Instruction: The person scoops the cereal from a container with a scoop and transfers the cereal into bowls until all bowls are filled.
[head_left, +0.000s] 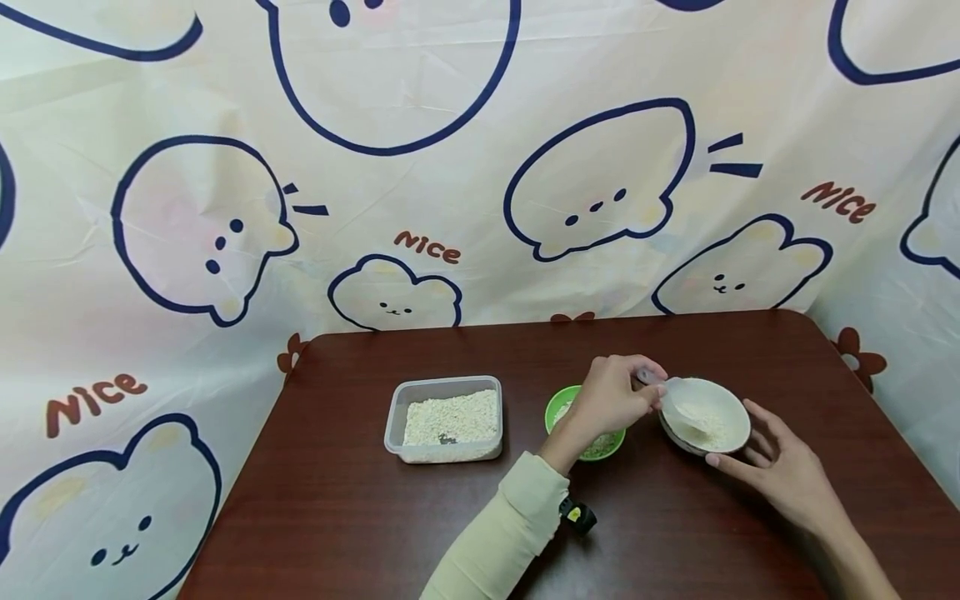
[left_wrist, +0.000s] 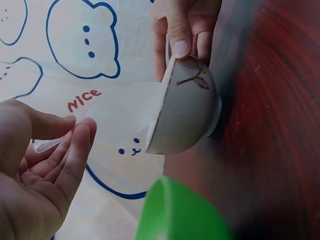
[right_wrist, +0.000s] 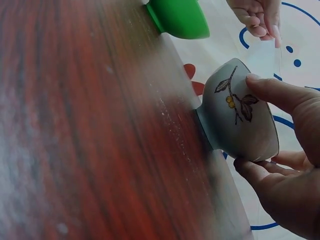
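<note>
My left hand (head_left: pixel 611 398) pinches the handle of a translucent plastic scoop (head_left: pixel 684 410) between thumb and fingers. The scoop's head reaches into a white bowl (head_left: pixel 733 408), over pale flakes inside it. Around the bowl's right side, my right hand (head_left: pixel 791 475) grips with thumb and fingers. In the right wrist view the bowl (right_wrist: pixel 240 120) shows a painted branch with leaves and stands on the table. A green bowl (head_left: pixel 557 407) with pale flakes sits partly hidden beneath my left hand and wrist.
To the left stands a clear plastic container (head_left: pixel 397 421) filled with pale flakes. The dark brown wooden table (head_left: pixel 337 517) backs onto a printed cloth (head_left: pixel 480 200). A small black device (head_left: pixel 577 515) shows beside the left sleeve.
</note>
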